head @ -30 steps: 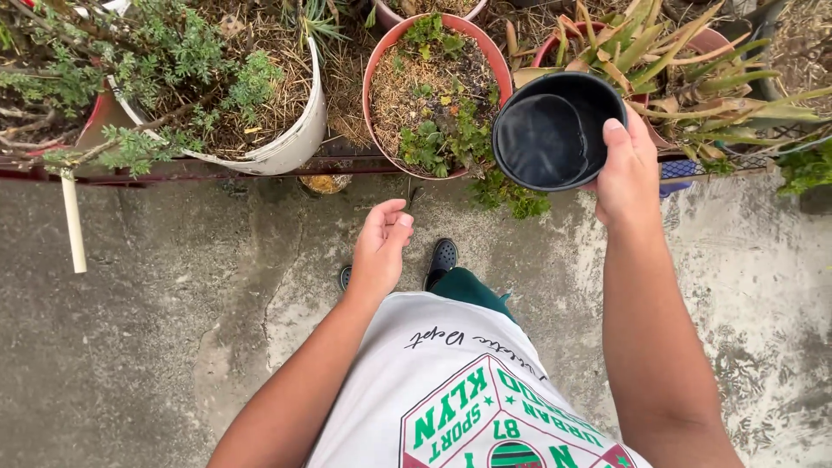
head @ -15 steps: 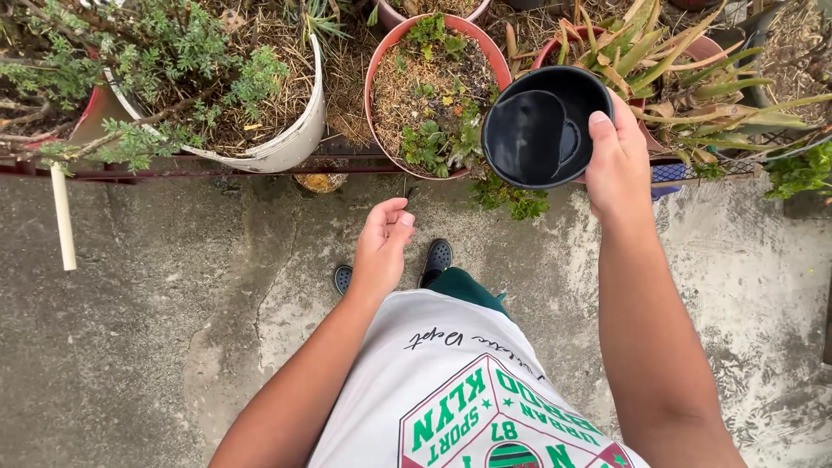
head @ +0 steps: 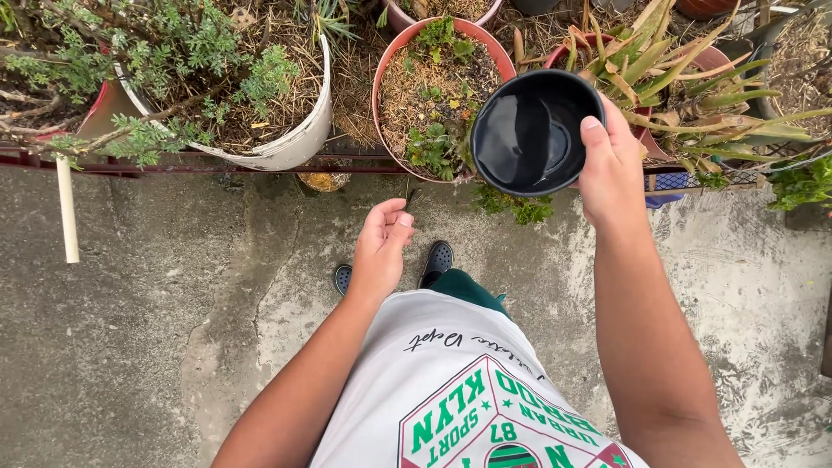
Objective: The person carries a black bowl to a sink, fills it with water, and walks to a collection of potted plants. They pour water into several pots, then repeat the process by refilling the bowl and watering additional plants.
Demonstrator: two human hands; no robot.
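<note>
I see the black tub (head: 530,130) up at about 1 o'clock in the head view, tipped toward the terracotta pot (head: 440,87), which sits at 12. There is dark water inside, pooled toward the low side of the tub. The right hand (head: 611,169) is clamped on the rim from the 3 o'clock side, thumb over the lip, the other fingers hidden underneath. The left hand (head: 380,247) is empty, loosely curled with the fingers apart, hanging below centre, well clear of the tub. Risks as I judge them: a one-handed rim grip on a sloshing load is weak, so a fast tilt could shift the water, twist the tub out of the thumb pinch and dump it all at once. The low lip overlaps the terracotta pot's right edge only, so a stream could fall through the gap between that pot and the aloe pot (head: 685,65) at 2 o'clock, landing on the concrete floor (head: 156,286) near the shoes (head: 433,260) at 6. Wet concrete plus smooth shoes means a slip hazard. A hard pour could also wash the dry mulch and loose soil out over the rim onto the red rail (head: 173,160). The white pot (head: 286,139) at 10 o'clock is well apart and out of it. I can't tell how full the tub is.
</note>
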